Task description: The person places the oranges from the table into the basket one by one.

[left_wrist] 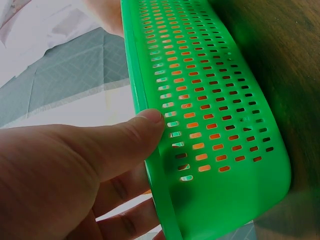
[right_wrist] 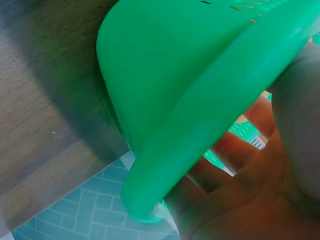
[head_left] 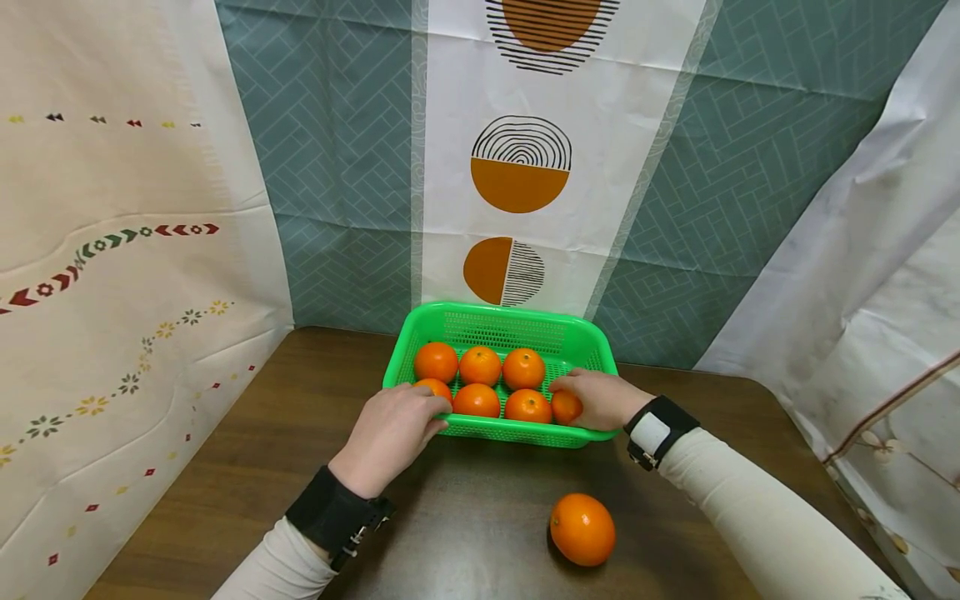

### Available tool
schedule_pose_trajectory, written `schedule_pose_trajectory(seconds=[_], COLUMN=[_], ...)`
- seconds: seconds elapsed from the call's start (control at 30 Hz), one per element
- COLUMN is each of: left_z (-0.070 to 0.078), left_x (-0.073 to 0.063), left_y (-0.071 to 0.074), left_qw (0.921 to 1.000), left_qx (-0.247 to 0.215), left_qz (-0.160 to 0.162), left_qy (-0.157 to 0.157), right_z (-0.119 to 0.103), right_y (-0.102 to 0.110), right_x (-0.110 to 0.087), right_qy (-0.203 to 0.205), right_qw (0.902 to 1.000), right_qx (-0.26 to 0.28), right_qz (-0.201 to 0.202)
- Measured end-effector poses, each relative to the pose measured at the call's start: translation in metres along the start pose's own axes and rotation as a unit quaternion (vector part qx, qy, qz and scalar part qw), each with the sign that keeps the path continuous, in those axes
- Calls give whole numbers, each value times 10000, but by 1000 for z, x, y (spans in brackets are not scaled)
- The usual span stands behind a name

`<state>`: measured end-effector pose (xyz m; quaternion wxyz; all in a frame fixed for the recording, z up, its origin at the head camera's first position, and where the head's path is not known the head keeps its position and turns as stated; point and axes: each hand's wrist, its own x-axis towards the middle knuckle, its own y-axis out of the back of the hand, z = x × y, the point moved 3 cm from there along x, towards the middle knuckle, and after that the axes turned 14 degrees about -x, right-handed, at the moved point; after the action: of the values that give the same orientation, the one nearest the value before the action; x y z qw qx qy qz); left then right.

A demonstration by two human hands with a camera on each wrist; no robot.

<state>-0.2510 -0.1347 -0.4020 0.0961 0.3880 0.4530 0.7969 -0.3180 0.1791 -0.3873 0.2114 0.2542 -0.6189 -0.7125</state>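
Observation:
A green plastic basket (head_left: 495, 427) with slotted walls holds several oranges (head_left: 477, 401) in two rows. My left hand (head_left: 397, 429) grips its front left rim; in the left wrist view the thumb (left_wrist: 145, 132) lies on the outer side and the fingers go inside. Reaching over the right end of the basket, my right hand (head_left: 597, 398) holds an orange (head_left: 566, 407) at the front right corner. That orange is hidden in the right wrist view, where the fingers (right_wrist: 235, 150) extend past the rim. One more orange (head_left: 582, 529) lies on the table in front of the basket.
The brown wooden table (head_left: 465, 508) carries the basket near its back edge. Behind it hangs a teal and white patterned cloth (head_left: 345, 208). Pale printed cloths cover the left side (head_left: 135, 333) and the right side (head_left: 885, 275).

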Motion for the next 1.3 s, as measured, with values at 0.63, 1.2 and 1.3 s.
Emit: schedule_pose_trajectory(seconds=[0.63,1.2,1.3], left_z=[-1,2,1], left_x=[-1,0,-1], left_y=[1,2,2], left_qw=[9999,10000,10000], left_qx=[-48,43,37], left_qz=[-67,5,15], left_qy=[90,-13,-19], right_z=[-1,4,5], right_y=[2,-2,-2], right_x=[0,0,-1], right_qy=[18,163,176], right_qw=[9996,9994,9994], right_qx=[51,111,112], right_qz=[-289,-283,-292])
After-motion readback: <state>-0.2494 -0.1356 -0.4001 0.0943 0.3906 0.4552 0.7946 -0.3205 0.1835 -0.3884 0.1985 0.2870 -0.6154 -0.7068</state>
